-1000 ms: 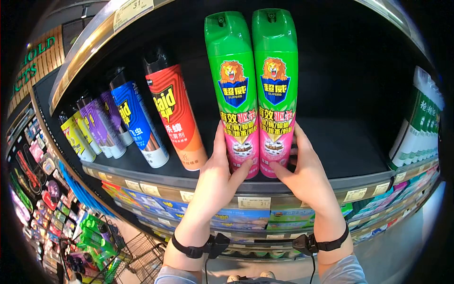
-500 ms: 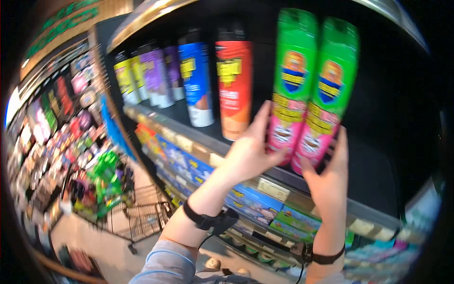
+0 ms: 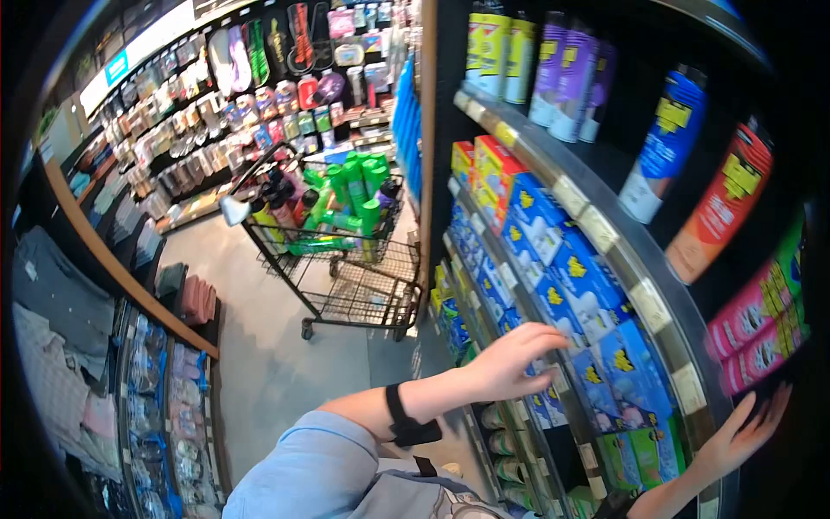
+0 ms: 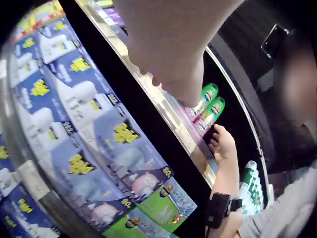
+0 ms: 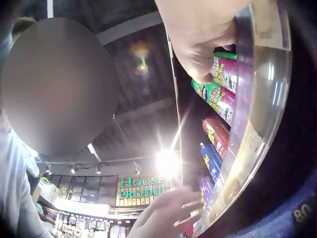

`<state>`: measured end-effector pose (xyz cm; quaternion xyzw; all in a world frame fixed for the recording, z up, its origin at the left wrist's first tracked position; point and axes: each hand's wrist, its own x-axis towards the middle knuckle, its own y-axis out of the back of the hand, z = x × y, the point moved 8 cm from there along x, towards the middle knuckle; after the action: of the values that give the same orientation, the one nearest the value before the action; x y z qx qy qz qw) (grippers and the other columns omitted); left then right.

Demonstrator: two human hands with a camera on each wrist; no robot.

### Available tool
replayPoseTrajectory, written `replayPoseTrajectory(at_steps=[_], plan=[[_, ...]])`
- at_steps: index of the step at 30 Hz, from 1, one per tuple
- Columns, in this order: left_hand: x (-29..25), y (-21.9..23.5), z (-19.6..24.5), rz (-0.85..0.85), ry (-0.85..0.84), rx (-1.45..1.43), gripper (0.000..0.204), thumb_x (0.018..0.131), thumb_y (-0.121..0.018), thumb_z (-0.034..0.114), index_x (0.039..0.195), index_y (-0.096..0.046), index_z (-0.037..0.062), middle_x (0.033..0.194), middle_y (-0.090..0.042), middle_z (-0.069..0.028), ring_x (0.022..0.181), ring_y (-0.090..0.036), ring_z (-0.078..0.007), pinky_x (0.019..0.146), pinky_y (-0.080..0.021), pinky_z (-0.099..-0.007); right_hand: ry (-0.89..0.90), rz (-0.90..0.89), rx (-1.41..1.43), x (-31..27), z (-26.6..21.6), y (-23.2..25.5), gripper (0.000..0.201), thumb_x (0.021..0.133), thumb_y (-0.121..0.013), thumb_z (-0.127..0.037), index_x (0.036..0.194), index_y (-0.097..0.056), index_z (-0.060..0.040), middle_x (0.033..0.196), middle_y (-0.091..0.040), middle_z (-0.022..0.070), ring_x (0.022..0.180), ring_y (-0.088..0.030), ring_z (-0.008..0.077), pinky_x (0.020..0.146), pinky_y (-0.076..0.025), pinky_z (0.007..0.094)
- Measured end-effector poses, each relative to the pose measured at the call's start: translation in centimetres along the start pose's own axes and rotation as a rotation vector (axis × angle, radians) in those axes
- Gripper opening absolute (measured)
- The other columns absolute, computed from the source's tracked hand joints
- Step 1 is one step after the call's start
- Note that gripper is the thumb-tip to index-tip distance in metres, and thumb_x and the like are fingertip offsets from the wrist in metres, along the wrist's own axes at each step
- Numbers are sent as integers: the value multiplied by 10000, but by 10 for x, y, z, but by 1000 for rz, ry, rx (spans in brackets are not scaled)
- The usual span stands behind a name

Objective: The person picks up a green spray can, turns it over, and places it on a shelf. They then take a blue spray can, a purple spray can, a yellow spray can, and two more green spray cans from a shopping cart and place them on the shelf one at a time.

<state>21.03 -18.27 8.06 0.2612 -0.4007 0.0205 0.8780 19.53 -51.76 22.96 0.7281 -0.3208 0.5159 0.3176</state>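
Two green-and-pink spray cans [image 3: 752,333] stand side by side on the shelf at the right edge of the head view. Just below them my right hand [image 3: 739,437] has its fingers extended; whether it touches a can is unclear. In the right wrist view, that hand [image 5: 205,47] is beside the cans [image 5: 220,101]. My left hand [image 3: 517,359] is away from the cans, in front of the lower shelves, fingers loosely bent and holding nothing. The left wrist view shows both cans [image 4: 210,111] upright near the right hand [image 4: 225,146].
A wire shopping cart [image 3: 359,290] holding several green cans [image 3: 354,186] and other bottles stands in the aisle. Red [image 3: 722,203], blue [image 3: 666,143], purple and yellow cans line the shelf above blue boxes [image 3: 571,259]. A clothes display [image 3: 65,303] is at the left.
The head view has swung left towards the cart. My left hand has come off the cans and moved left; the right hand has loosened and remains near them.
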Motion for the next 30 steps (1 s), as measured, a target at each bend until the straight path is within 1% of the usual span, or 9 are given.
replayPoseTrajectory(at_steps=[3, 7, 11, 13, 15, 18, 25, 28, 30], plan=[[-90, 62, -63, -17, 302, 144, 339, 867, -691, 164, 1179, -604, 65, 1171, -627, -130, 1130, -590, -319, 966, -488, -400, 58, -84, 198, -43, -60, -44, 438, 997, -460, -31, 1418, -385, 69, 1412, -461, 241, 1331, -452, 329, 1119, -362, 435], [-215, 168, -108, -35, 678, 240, 325, 872, -676, 207, 1153, -635, 47, 1100, -666, -162, 1045, -628, -351, 921, -508, -398, 1, -608, 606, -105, -191, -156, 226, 885, -523, -48, 1100, -530, 23, 1129, -580, 210, 1071, -551, 289, 966, -427, 410], [-325, 284, -117, 245, 888, 347, 302, 844, -705, 144, 1125, -667, 42, 1063, -695, -154, 967, -674, -299, 859, -536, -378, -641, -1155, 1960, -168, -363, -222, 174, 849, -458, -19, 1020, -434, -34, 1013, -597, 207, 938, -559, 270, 898, -429, 403], [-366, 329, -114, 303, 966, 455, 311, 828, -716, 102, 1128, -668, 38, 1054, -699, -151, 949, -682, -265, 843, -540, -366, -435, -1511, 2349, -179, -446, -228, 237, 858, -452, -33, 1092, -410, -21, 1041, -592, 179, 961, -546, 248, 905, -422, 410], [-396, 365, -110, 355, 1020, 486, 316, 829, -716, 86, 1135, -663, 31, 1050, -699, -151, 947, -684, -262, 840, -538, -363, -636, -1835, 2546, -198, -509, -223, 194, 894, -515, -41, 1074, -446, -62, 1047, -588, 207, 958, -567, 317, 898, -399, 427], [-421, 404, -102, 400, 1104, 501, 317, 833, -714, 74, 1141, -658, 21, 1038, -700, -152, 950, -684, -260, 845, -534, -364, -950, -1747, 3223, -205, -576, -202, 262, 838, -381, -21, 1098, -388, 12, 1169, -545, 237, 1112, -559, 302, 908, -432, 426], [-457, 451, -122, 426, 1207, 477, 305, 850, -699, 82, 1140, -651, 1, 1035, -699, -153, 959, -683, -255, 859, -526, -366, -1073, -1877, 3306, -215, -638, -249, 292, 775, -377, 20, 1066, -378, 36, 1077, -537, 198, 979, -563, 273, 867, -447, 418], [-456, 467, -144, 471, 1212, 458, 304, 854, -696, 90, 1141, -650, -1, 1043, -697, -159, 967, -682, -258, 860, -527, -371, -781, -2100, 3253, -217, -655, -271, 305, 757, -368, 31, 1063, -379, 36, 1063, -530, 198, 977, -561, 279, 866, -446, 406], [-449, 473, -160, 478, 1213, 412, 307, 854, -695, 90, 1145, -651, 0, 1047, -697, -162, 971, -681, -259, 859, -528, -371, -1028, -1633, 3350, -208, -665, -301, 292, 752, -358, 31, 1042, -380, 24, 1054, -521, 198, 957, -557, 287, 867, -445, 397]])
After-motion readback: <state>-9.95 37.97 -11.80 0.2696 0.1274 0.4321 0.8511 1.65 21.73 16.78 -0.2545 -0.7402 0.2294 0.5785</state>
